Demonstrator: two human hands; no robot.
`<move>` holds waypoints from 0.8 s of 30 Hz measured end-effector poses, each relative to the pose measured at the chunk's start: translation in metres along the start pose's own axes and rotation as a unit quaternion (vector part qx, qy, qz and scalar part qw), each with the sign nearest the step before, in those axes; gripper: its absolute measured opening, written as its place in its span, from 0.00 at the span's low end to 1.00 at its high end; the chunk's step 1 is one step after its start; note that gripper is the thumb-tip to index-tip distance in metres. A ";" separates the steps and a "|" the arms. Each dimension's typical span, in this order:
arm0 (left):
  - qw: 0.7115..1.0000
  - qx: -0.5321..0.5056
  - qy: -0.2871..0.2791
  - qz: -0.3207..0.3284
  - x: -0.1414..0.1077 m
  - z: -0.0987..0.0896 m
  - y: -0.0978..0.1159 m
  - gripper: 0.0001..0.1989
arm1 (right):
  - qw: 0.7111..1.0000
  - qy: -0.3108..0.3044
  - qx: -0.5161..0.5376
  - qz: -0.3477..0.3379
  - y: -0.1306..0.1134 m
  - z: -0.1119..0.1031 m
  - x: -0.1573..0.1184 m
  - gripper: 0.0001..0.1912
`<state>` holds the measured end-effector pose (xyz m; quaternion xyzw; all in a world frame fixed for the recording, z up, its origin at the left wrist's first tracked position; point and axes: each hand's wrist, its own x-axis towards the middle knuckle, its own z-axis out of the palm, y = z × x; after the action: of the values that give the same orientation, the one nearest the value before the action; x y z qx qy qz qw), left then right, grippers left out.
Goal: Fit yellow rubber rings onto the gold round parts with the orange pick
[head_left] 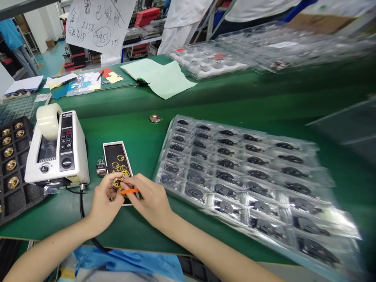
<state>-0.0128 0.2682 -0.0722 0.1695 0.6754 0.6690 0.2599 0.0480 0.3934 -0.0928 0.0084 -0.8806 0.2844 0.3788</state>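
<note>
L hand (103,204) closed in tight pinch, fingertips (112,179) on small round gold-and-black ring part (118,183), held just above box. R hand (150,200) nearly closed too, thumb + fingers seem to grip thin orange plastic strip (129,191), its tip right up at the part. Part prob light, thin, easy to bend, maybe slippery, so best taken by outer edge w/ fingertips, not flat face. Under hands: narrow white-edged black box (117,158) w/ yellow ring-shaped pieces. Just L of it, small metal tally counter (101,168), then white tape dispenser w/ red digital display (55,150), clear tape roll (49,122) on top. Far L, black foam tray (11,164) of round gold parts. To R, large clear plastic blister tray (243,176) of curved black parts, on green bench (141,133)
</note>
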 end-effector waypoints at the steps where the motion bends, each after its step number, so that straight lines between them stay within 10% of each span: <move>1: 1.000 0.010 -0.001 0.006 -0.001 0.000 -0.002 0.19 | 1.000 -0.005 0.001 0.011 0.000 0.000 0.000 0.06; 10: 0.983 0.147 -0.015 0.113 -0.006 0.000 -0.014 0.18 | 0.983 -0.058 0.108 0.134 -0.001 0.000 0.003 0.07; 24: 0.972 0.183 -0.001 0.146 -0.008 0.000 -0.012 0.20 | 0.997 0.013 0.070 0.039 0.001 0.001 0.001 0.07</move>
<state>-0.0046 0.2629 -0.0836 0.3117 0.7539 0.5647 0.1252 0.0469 0.3936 -0.0932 -0.0032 -0.8531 0.3605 0.3773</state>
